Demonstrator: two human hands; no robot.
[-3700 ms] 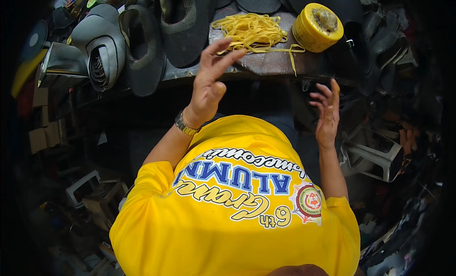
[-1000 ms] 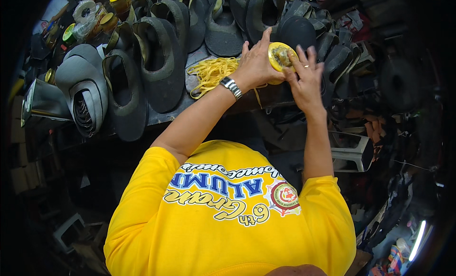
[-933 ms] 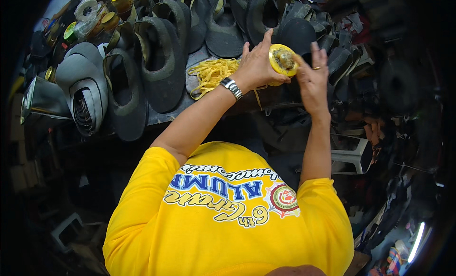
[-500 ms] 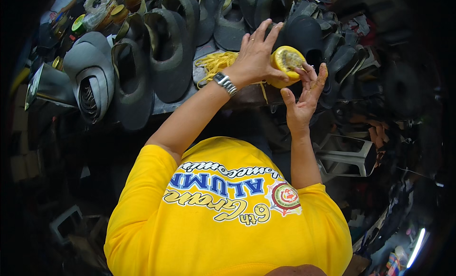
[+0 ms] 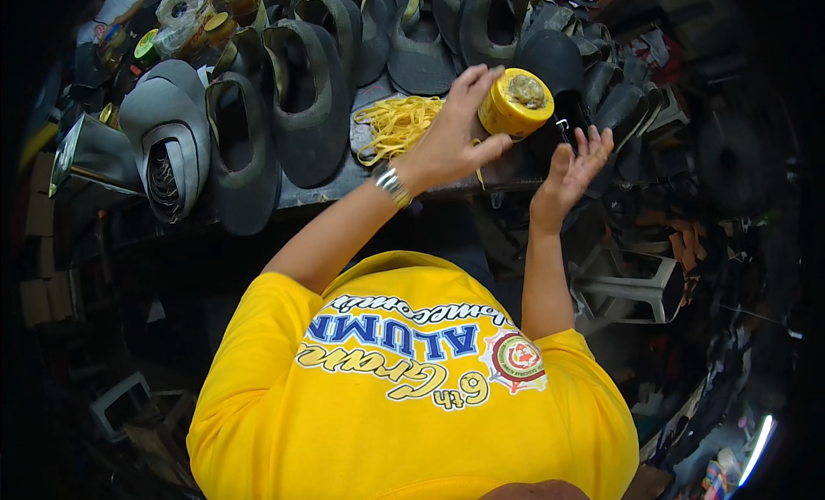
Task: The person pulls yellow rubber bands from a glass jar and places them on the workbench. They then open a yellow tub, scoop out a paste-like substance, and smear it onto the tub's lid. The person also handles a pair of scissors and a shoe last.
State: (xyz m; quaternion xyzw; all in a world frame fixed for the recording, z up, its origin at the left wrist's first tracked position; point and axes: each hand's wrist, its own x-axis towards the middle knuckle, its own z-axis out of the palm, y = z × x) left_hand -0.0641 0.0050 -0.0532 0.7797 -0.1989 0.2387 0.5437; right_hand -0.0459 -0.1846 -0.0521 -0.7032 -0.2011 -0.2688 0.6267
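A yellow jar [image 5: 507, 113] stands on the bench, its yellow lid crusted with a pale, dried lump. My left hand [image 5: 455, 132] is open at the jar's left side, fingers apart; whether the fingertips still touch it I cannot tell. To the right and nearer me, my right hand [image 5: 571, 175] is raised, open and holding nothing, its fingers spread away from the jar. Left of the jar, beside my left hand, lies a loose heap of thin yellow strips [image 5: 391, 126].
Dark slip-on shoes [image 5: 309, 113] line the bench [image 5: 344, 186] on the left and along the back. Grey curved shoe pieces [image 5: 163, 122] sit nested at far left, near tape rolls and small jars [image 5: 219, 25]. More dark shoes [image 5: 614, 113] crowd the right. A grey stool [image 5: 636, 285] stands below.
The jar, tilted between both hands before, now stands more upright, slightly farther back. My right hand has come off its lid, moving right and nearer me; my left hand has loosened around it.
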